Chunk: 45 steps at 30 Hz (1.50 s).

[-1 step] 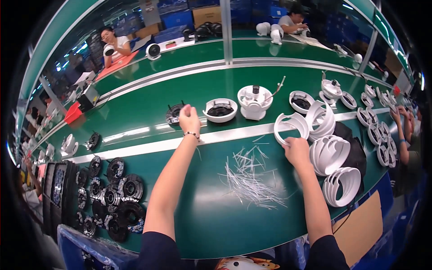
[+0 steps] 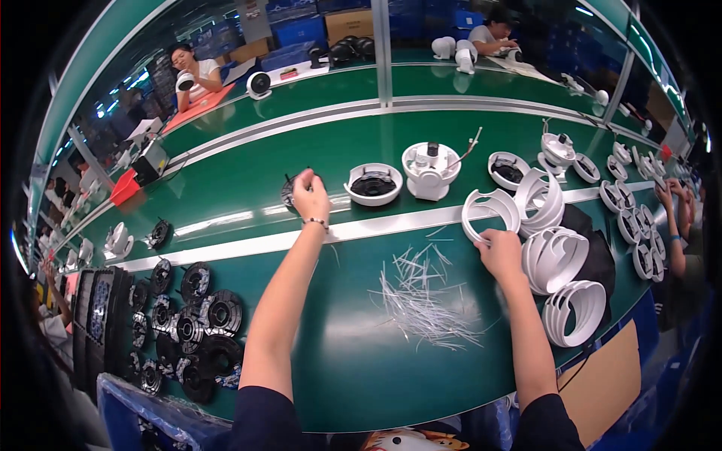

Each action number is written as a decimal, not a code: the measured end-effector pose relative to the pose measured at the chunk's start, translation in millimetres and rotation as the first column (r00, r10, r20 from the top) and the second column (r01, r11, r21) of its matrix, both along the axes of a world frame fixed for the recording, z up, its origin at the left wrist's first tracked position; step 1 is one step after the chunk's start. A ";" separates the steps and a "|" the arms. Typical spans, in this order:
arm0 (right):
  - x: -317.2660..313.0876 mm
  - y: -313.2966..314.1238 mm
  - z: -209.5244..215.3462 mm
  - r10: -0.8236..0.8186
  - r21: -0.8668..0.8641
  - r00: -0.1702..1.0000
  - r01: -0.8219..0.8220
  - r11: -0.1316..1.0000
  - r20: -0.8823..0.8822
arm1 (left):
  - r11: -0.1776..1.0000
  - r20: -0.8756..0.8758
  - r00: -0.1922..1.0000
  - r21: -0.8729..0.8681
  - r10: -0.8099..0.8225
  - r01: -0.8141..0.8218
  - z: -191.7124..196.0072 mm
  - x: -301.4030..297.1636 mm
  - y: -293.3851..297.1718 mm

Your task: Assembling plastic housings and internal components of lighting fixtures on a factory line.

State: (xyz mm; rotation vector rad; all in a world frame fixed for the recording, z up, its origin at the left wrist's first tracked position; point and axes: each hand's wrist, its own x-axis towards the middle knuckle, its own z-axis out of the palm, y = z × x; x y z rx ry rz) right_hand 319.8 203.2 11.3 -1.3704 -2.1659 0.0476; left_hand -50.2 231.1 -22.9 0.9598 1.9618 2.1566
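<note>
My left hand (image 2: 312, 201) is closed at the edge of a black round part (image 2: 289, 192), and the fingers cover much of it. My right hand (image 2: 502, 251) grips the lower rim of a white plastic ring (image 2: 471, 221) with a cut-out edge. Between the hands, at the back, sit a white round shell with a black insert (image 2: 374, 185) and a white domed housing (image 2: 431, 171) with a wire sticking up. Thin white strips (image 2: 429, 301) lie scattered on the green table between my forearms.
Stacked white rings (image 2: 573, 313) stand right of my right arm, beside a black bag (image 2: 598, 263). Several black round parts (image 2: 189, 328) lie at left, next to black trays (image 2: 94, 316). A metal strip (image 2: 376, 218) crosses the table. Co-workers sit beyond the partition and at right.
My left hand has moved slightly left over the black round part, its fingers now closing on it. My right hand stays at the white ring's rim. The whole view has shifted a little.
</note>
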 end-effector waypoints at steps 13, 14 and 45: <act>-32.5 -61.1 37.8 0.499 0.589 0.810 -0.249 0.769 -0.309 | 0.899 0.525 0.850 -0.393 0.047 0.194 1.6 -65.5 -13.0; -39.0 -80.4 50.7 0.549 0.583 0.795 -0.326 0.744 -0.257 | 0.931 0.628 0.778 -0.264 -0.033 0.252 -2.1 -64.0 -9.3; -102.6 -129.6 51.0 0.361 -0.130 0.759 -0.500 0.856 -0.542 | 0.848 0.450 0.720 0.328 -0.528 0.417 43.3 66.4 -249.4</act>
